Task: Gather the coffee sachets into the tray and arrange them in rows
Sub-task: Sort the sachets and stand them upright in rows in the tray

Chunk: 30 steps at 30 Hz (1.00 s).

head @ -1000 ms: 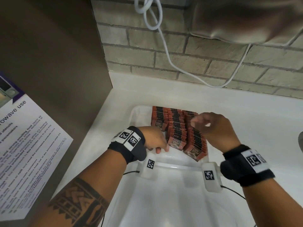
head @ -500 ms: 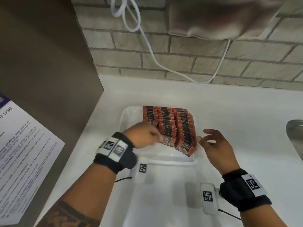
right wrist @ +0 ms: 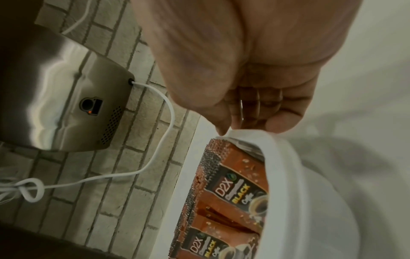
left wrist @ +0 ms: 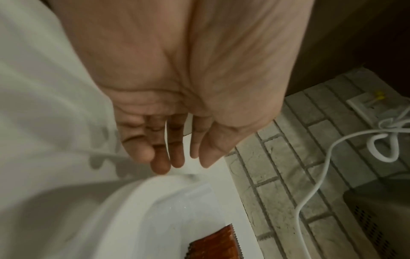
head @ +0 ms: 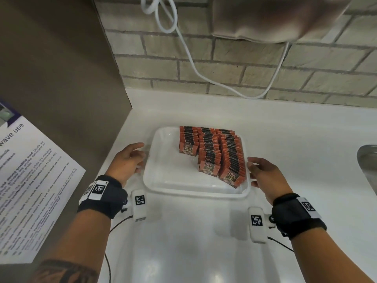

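Orange-and-black coffee sachets [head: 210,152] stand in three rows in the right and far part of a white tray [head: 169,180] on the white counter. My left hand [head: 130,160] lies beside the tray's left rim with relaxed fingers [left wrist: 168,157] and holds nothing. My right hand [head: 263,172] is at the tray's right rim, empty, fingers loosely bent. In the right wrist view its thumb tip [right wrist: 221,131] touches the tray rim [right wrist: 284,157], right next to the sachets [right wrist: 233,189]. The left wrist view shows the rim [left wrist: 124,201] and one sachet end [left wrist: 215,245].
A brown panel [head: 51,68] with a printed notice [head: 30,190] closes off the left. The brick wall [head: 244,64] behind carries a white cable [head: 191,60] and a steel hand dryer [head: 275,17]. A metal sink edge [head: 367,166] shows at the right.
Both hands came off the sachet rows and moved outward, the left to the tray's left rim, the right to its right rim. The rows stand as before.
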Available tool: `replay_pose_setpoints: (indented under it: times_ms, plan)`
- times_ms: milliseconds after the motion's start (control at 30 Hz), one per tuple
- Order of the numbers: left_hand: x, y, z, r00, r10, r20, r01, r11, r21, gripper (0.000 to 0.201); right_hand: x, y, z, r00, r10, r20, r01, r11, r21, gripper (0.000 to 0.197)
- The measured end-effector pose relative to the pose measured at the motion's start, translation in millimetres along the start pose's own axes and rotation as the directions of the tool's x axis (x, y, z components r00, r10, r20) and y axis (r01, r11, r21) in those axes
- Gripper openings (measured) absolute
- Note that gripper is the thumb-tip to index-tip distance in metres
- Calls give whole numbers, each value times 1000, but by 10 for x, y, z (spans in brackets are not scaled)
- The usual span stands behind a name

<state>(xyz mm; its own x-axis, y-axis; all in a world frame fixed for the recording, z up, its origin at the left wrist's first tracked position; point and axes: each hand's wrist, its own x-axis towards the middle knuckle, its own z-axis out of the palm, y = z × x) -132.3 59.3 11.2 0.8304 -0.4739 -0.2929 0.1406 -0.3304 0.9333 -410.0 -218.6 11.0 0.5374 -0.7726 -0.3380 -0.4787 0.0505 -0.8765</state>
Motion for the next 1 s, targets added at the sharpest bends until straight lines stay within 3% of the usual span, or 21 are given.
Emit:
replay_pose_setpoints:
  times_ms: [200, 1000]
  plan:
    - [-26, -35, 79, 997, 17, 82, -12, 998, -65, 40, 25, 56, 39, 1000, 4, -6, -4, 1000, -6, 25]
    - [12, -90, 82, 988, 9, 152, 10, 992, -126, 39, -120, 102, -21, 1000, 6, -29, -6, 1000, 1, 22]
